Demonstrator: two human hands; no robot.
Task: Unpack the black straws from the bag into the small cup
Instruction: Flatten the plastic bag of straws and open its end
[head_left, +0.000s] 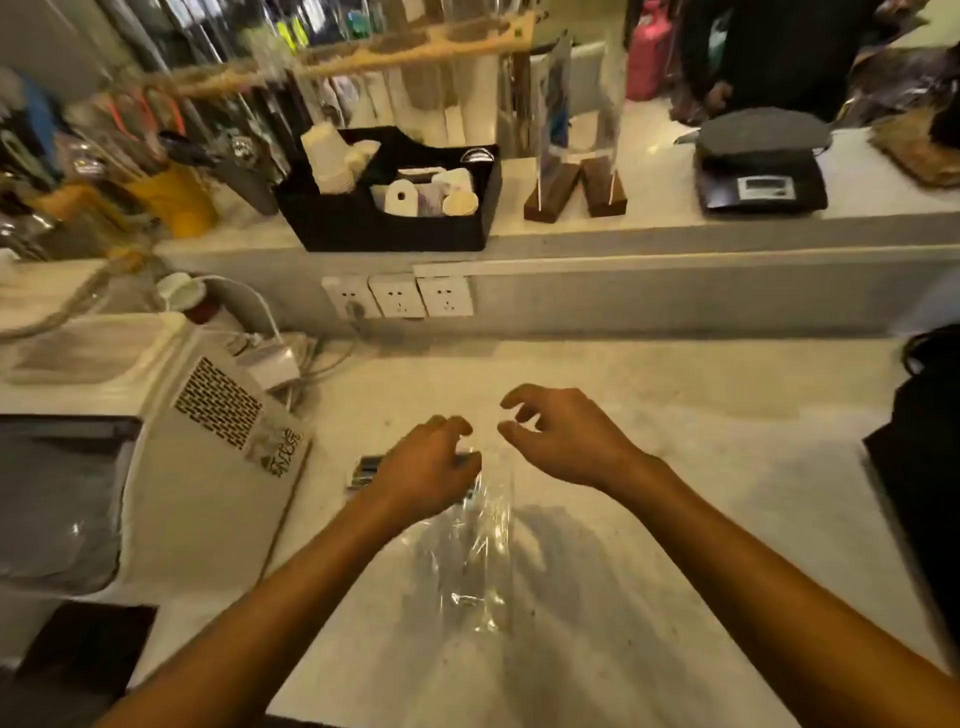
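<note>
A clear plastic bag (475, 551) lies crumpled on the pale counter in front of me. My left hand (423, 470) is closed over a bundle of black straws (366, 470), whose ends stick out to the left of the hand. The bag's top edge reaches up to that hand. My right hand (563, 434) hovers just right of it, fingers curled and apart, holding nothing. Several stacked small white cups (327, 158) stand in a black organizer on the upper shelf.
A white machine (208, 441) with a vent grille fills the left. Wall sockets (397, 296) and a plugged cable sit behind. The black organizer (389, 223), wooden sign stands (574, 192) and a scale (758, 171) are on the raised shelf. A dark object (924, 457) sits at the right edge.
</note>
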